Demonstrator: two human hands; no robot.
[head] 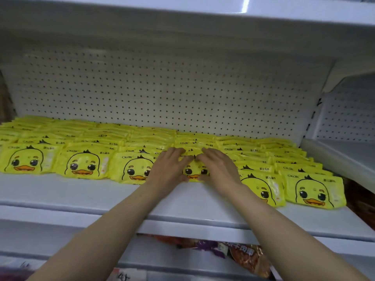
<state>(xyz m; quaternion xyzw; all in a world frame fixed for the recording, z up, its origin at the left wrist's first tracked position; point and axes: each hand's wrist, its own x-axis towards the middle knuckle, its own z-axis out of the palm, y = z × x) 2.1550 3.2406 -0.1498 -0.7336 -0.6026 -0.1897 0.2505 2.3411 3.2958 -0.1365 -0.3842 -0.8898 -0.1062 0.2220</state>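
At mid-shelf, front row: left hand (pixel 170 169) and right hand (pixel 220 169) hold one yellow duck pack (pixel 195 171) from either side, fingers laid over its top, thumbs at its near edge, fingertips almost meeting. Pack sits on the white shelf (pixel 101 191), in line with the front row. Matching packs (pixel 83 165) run left, right and back in overlapping rows to the pegboard (pixel 162 88). Snack bags (pixel 243 254) lie on the level below.
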